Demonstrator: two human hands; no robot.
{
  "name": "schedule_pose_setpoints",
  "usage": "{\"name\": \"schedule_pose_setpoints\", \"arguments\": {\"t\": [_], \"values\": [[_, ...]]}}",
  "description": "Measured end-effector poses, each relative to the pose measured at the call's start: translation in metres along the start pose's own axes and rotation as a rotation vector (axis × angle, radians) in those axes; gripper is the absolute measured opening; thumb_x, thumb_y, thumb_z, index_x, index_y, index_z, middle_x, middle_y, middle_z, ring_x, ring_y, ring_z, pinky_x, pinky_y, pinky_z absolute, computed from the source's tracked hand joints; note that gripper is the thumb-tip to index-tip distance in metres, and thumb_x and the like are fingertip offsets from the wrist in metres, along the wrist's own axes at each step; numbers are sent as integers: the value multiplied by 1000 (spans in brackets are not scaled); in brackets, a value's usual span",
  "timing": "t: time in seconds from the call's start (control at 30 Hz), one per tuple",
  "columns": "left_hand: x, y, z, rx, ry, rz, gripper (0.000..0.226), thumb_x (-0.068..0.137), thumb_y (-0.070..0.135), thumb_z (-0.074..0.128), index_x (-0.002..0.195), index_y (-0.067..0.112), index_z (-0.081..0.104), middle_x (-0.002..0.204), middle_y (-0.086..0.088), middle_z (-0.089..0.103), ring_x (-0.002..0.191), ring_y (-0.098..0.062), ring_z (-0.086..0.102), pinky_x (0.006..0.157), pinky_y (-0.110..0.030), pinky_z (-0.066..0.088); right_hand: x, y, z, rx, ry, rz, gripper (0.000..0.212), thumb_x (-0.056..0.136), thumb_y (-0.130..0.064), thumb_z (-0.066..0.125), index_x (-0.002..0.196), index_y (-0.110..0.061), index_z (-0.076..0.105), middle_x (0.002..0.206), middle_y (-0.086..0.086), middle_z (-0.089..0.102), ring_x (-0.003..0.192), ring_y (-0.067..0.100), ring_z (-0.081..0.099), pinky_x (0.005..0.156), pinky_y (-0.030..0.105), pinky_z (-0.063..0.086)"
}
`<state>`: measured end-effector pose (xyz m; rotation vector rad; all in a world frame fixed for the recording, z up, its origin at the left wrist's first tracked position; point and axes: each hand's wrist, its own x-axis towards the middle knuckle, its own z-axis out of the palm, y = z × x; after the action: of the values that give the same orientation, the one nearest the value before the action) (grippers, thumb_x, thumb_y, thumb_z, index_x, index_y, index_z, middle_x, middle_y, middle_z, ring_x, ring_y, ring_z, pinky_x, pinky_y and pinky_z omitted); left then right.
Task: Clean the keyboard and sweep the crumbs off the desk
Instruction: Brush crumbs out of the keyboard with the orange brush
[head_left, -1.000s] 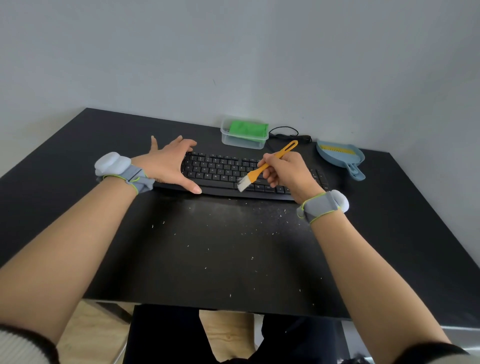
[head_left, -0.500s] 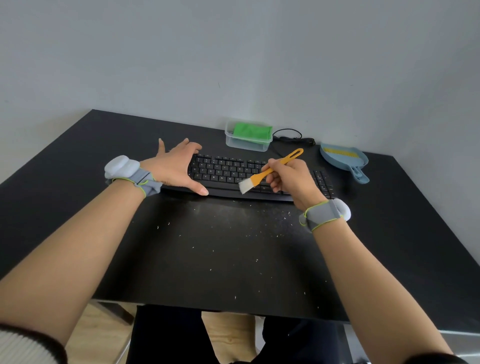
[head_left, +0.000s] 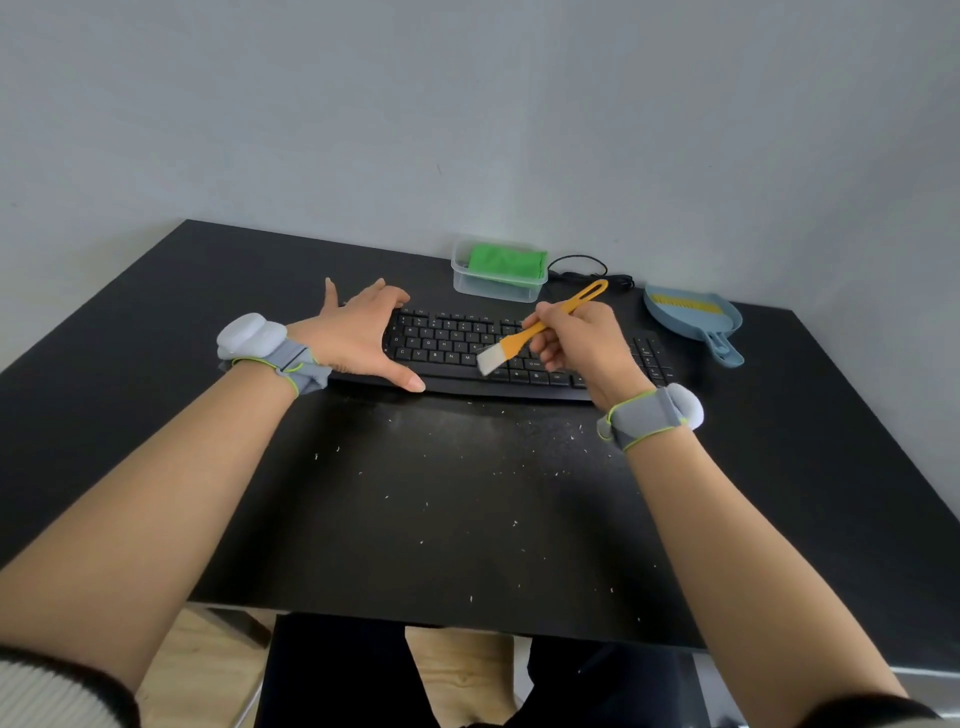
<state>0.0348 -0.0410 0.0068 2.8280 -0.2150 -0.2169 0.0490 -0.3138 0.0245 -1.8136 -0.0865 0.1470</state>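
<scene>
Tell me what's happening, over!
Left hand braces keyboard. Right hand grips orange brush, bristles on keys. Crumbs on desk. Nothing blocking.

One desk (head_left: 156, 322). One keyboard (head_left: 452, 338), centre frame. One orange brush (head_left: 540, 327). One clear tub (head_left: 496, 288) holding one green cloth (head_left: 506, 264). One blue dustpan (head_left: 693, 317), upper right. Two hands, two wristbands. Crumbs (head_left: 457, 467): dozens, uncountable.
</scene>
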Motion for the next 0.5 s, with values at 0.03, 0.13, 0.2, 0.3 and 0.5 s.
{"name": "schedule_pose_setpoints", "arguments": {"t": [0.03, 0.13, 0.2, 0.3, 0.5], "values": [[0, 0, 0, -3, 1, 1, 121, 60, 72, 77, 150, 14, 21, 160, -4, 24, 152, -19, -1, 113, -63, -19, 0, -1, -3, -56, 37, -32, 31, 103, -18, 48, 85, -3, 69, 58, 5, 61, 46, 12, 51, 43, 22, 43], [-1, 1, 0, -8, -5, -2, 120, 60, 72, 76, 150, 14, 21, 160, -4, 23, 152, -19, -2, 113, -62, -19, 1, 0, -7, -268, 106, -97, 31, 100, -22, 51, 83, -7, 71, 58, 3, 63, 48, 12, 53, 46, 22, 46], [-1, 2, 0, -9, -5, -1, 120, 60, 71, 77, 150, 14, 21, 160, -4, 24, 152, -19, -1, 113, -62, -19, -1, 3, -2, -346, 104, -106, 31, 100, -22, 51, 82, -7, 71, 57, 2, 63, 47, 12, 54, 47, 24, 48], [-2, 3, 1, -7, -1, 3, 119, 61, 71, 77, 150, 14, 22, 159, -4, 25, 152, -19, -1, 113, -63, -19, -4, 8, 10, -217, -22, -47, 32, 103, -19, 49, 82, -3, 70, 56, 5, 62, 44, 13, 53, 44, 26, 47], [-4, 4, 1, -3, 6, 3, 118, 61, 72, 76, 149, 13, 23, 158, -4, 25, 152, -19, 0, 114, -64, -17, -3, -7, 3, -34, 39, -84, 32, 102, -19, 50, 84, -3, 70, 56, 4, 61, 45, 12, 51, 43, 22, 42]]}}
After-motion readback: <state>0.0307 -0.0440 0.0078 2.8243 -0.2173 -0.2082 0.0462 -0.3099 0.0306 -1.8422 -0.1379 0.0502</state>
